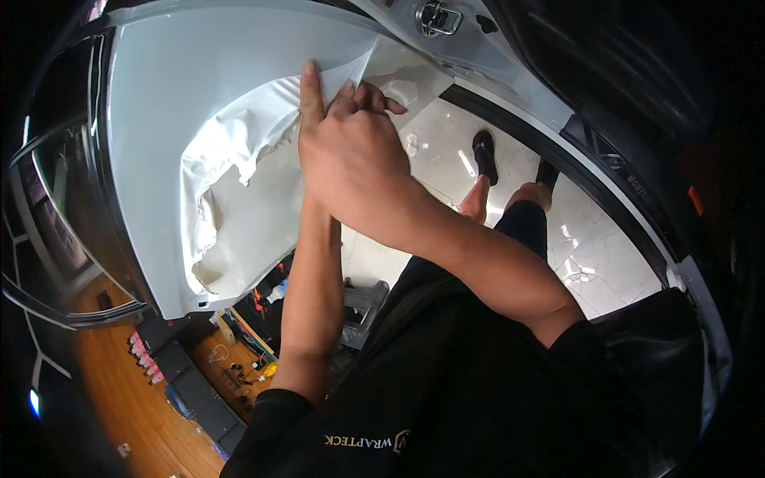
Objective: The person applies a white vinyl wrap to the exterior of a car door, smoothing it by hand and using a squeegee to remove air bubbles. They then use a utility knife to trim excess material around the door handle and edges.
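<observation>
A pale grey-blue car panel (159, 103) fills the upper left, with white film (247, 131) loose and crumpled along its inner side. The film stretches to a taut corner near the top middle. My right hand (351, 159) is at that corner, its back towards me. One finger points up against the panel, while the others curl at the film's edge and appear to pinch it. My left forearm (309, 295) rises from below and passes behind my right hand. That crossing hides most of my left hand, so what its fingers do does not show.
A car door frame (574, 159) with a black seal curves along the right, its metal latch (438, 17) at the top. Another person's feet in dark shoes (484, 158) stand on the pale tiled floor (446, 167). Tools and dark cases (199, 390) lie at the lower left.
</observation>
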A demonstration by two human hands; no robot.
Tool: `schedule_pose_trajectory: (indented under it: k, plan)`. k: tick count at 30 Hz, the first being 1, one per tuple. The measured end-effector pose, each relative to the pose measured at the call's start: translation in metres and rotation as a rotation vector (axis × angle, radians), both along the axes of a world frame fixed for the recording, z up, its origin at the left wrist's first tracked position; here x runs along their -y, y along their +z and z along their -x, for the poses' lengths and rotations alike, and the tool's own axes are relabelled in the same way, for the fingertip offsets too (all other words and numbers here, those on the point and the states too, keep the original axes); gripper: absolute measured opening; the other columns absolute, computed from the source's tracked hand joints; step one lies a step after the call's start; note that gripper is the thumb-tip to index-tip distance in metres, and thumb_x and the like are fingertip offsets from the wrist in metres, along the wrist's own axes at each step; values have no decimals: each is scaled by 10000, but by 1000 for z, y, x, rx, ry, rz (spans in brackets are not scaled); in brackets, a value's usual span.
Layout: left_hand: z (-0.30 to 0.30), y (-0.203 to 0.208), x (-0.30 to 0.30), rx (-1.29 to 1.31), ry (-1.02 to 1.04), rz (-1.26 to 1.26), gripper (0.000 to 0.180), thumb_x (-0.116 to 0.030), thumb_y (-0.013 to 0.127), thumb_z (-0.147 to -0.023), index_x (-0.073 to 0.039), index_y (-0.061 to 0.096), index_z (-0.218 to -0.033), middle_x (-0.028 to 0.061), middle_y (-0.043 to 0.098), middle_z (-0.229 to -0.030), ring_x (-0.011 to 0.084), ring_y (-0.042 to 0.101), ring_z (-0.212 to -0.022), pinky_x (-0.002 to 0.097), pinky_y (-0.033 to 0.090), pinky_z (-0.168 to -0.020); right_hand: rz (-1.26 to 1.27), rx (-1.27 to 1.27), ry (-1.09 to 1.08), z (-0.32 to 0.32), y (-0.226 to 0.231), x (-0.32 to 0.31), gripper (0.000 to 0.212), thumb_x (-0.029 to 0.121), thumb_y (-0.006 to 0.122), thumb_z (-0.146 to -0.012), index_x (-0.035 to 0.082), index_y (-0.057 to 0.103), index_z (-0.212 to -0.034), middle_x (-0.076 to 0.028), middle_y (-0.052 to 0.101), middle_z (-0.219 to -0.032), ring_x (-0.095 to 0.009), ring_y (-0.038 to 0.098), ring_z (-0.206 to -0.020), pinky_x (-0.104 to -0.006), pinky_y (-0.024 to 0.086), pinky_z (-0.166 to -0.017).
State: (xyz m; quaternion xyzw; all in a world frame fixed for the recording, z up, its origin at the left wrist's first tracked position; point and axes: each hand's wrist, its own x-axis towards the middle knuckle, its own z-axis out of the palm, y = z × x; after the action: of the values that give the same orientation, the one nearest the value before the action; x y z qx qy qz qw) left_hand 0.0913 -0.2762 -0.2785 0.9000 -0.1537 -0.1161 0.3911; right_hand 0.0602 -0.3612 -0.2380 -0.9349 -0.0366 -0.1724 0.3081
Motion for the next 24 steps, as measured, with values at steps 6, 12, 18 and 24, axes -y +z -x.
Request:
schedule_pose_trajectory:
  k: [6, 12, 18, 24]
  plan:
    - [-4, -10, -28, -17, 88, 42, 339, -266, 467, -1050, -9, 612, -1218, 118, 693, -1026, 227, 653, -1023, 330, 502, -913, -434, -40, 79, 11, -19, 26, 702, 189, 630, -844, -123, 422, -1438, -314, 680, -958, -365, 713, -802, -474, 567, -719]
    - [-1, -16, -31, 53, 132, -51, 356, -284, 476, -1045, -11, 625, -1219, 112, 693, -1039, 216, 649, -1016, 319, 499, -901, -336, -275, 258, -8, -6, 55, 708, 261, 602, -917, -109, 370, -1474, -249, 699, -825, -345, 721, -727, -452, 559, -637]
    - [-6, -15, -31, 215, 100, -273, 374, -302, 484, -1039, -14, 637, -1220, 106, 693, -1051, 205, 645, -1009, 308, 496, -890, -206, -17, 243, -5, -19, 36, 630, 297, 578, -952, -56, 441, -1455, -198, 692, -783, -331, 706, -684, -426, 556, -616]
    - [0, 9, 3, -339, 484, 452, 313, -281, 442, -1053, -15, 608, -1058, 38, 572, -854, 142, 518, -755, 281, 428, -681, -806, -67, -90, 8, -60, 61, 468, 425, 560, -975, -30, 667, -952, -180, 654, -687, -319, 681, -634, -422, 527, -585]
